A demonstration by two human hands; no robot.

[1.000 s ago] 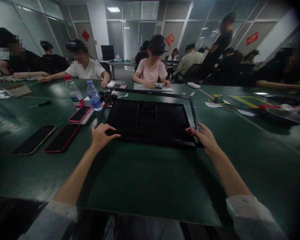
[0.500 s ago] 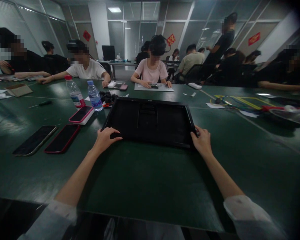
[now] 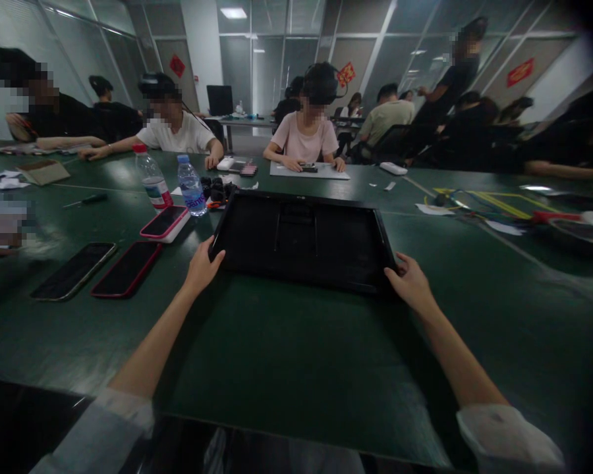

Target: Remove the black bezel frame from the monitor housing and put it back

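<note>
A black shallow rectangular plastic tray [image 3: 346,247] with a raised rim lies before me on the green table, a recessed rectangle moulded at its far middle. I cannot tell exactly what it is part of. My left hand [image 3: 201,266] is closed round its near left corner, thumb on the near side and fingers at the outer left edge. On the opposite side, my right hand [image 3: 411,282] grips the near right corner, thumb against the rim and fingers partly hidden behind it.
Left of the tray are two phones [image 3: 74,271] [image 3: 127,268], a pink-rimmed phone [image 3: 165,222] on a white box and two bottles [image 3: 153,179] [image 3: 192,185]. A screwdriver [image 3: 93,199] lies farther left. Cables [image 3: 479,203] spread at right. People sit across the green table [image 3: 286,362].
My left hand has shifted from the tray's near edge, where its fingers were spread, to close round the left corner. My right hand keeps its hold. The view has turned slightly left.
</note>
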